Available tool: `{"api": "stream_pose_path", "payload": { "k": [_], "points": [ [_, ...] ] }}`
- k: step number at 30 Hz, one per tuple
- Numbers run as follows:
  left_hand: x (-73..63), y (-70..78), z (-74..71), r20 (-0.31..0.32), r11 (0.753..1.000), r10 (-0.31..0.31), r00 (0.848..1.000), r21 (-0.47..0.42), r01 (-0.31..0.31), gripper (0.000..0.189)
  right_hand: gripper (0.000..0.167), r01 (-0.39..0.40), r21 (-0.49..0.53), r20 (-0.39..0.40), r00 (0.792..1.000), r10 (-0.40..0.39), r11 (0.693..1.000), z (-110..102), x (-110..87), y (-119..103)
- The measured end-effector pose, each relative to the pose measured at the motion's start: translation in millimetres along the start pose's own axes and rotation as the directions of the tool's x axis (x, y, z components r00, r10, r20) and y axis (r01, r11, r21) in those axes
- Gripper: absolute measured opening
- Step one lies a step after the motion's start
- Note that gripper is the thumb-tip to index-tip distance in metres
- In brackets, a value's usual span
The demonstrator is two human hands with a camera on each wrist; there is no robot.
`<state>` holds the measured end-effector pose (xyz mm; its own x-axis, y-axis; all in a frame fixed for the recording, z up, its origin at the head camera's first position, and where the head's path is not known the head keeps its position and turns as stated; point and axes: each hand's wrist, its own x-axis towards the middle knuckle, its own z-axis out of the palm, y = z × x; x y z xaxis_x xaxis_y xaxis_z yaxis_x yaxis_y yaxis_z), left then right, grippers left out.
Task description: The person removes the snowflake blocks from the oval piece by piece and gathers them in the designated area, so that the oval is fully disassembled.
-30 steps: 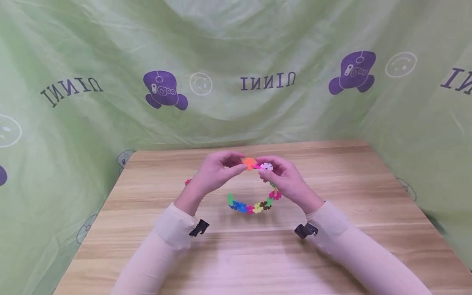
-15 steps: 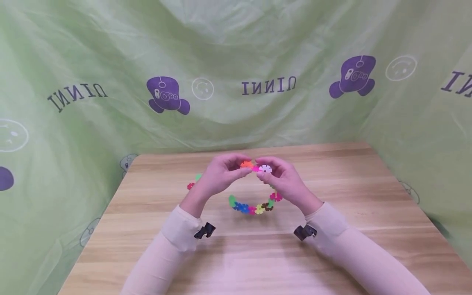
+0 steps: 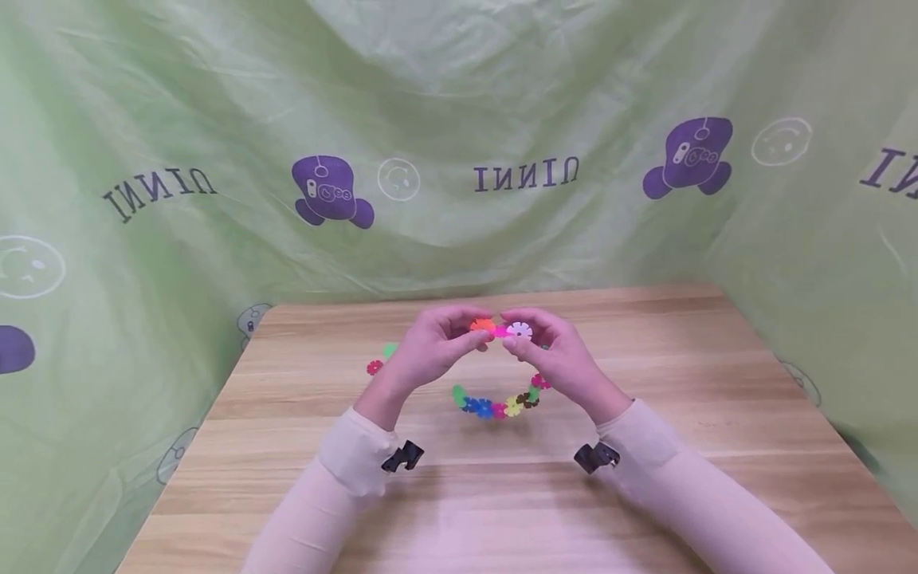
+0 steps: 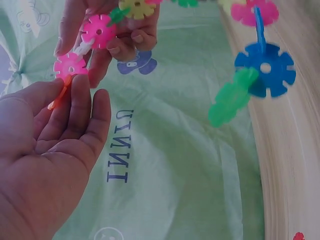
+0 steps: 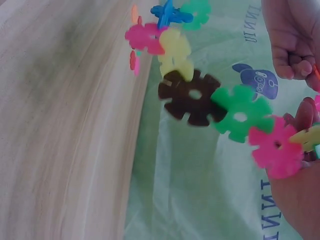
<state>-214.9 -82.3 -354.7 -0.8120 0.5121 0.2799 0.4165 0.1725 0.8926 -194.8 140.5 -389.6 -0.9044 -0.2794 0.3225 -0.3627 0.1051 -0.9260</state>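
Note:
Between my two hands hangs a curved chain of flower-shaped, slotted plastic discs, raised above the table. My left hand [image 3: 435, 347] pinches an orange disc [image 3: 484, 326] between thumb and fingers. That disc meets a pink disc [image 4: 71, 66] edge-on in the left wrist view. My right hand [image 3: 558, 351] grips the chain at a white disc [image 3: 519, 330], beside the pink one. From there the chain bends down past a brown disc [image 5: 192, 97], a yellow disc [image 3: 513, 405] and a blue disc [image 3: 484, 408]. A green disc [image 3: 459, 395] forms its loose end. The right palm hides some links.
A red disc [image 3: 374, 367] and a green disc [image 3: 390, 350] lie on the wooden table [image 3: 287, 462], past my left forearm and partly hidden. A green printed curtain [image 3: 430, 247] surrounds the table's back and sides. Black clips [image 3: 403, 456] sit at both cuffs.
My left hand has come closer to the right, its fingers bringing the orange disc against the pink one. The chain sways slightly. The loose green disc has come into sight as the head view shifts.

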Motion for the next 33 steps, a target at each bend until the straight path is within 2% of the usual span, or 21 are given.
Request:
{"api": "stream_pose_path", "payload": {
  "k": [7,12,18,25,33],
  "points": [
    [-10.6,-7.3,-7.1,-0.055,1.000,0.006,0.998,0.023,-0.005,0.026,0.038,-0.013,0.001,0.009,1.000,0.013,1.000,5,2.9,5],
    [-14.6,-9.1,-9.1,-0.066,0.999,0.004,0.998,0.049,-0.001,0.024,0.039,0.003,0.001,0.020,1.000,-0.003,1.000,6,2.1,8],
    [-13.4,-12.3,-6.7,-0.063,0.999,0.013,0.998,0.038,-0.010,0.022,0.039,-0.007,0.040,0.019,1.000,0.006,0.999,3,-2.0,12],
    [-9.9,-15.7,-6.1,-0.032,0.999,0.003,0.999,0.032,-0.002,0.024,0.039,0.009,0.035,0.007,1.000,-0.010,0.999,-1,-3.9,14],
    [-6.3,-23.5,-2.9,-0.052,1.000,0.022,0.998,0.021,-0.021,0.021,0.037,0.003,0.061,0.007,1.000,-0.003,0.998,-3,-4.0,20]
  ]
}}
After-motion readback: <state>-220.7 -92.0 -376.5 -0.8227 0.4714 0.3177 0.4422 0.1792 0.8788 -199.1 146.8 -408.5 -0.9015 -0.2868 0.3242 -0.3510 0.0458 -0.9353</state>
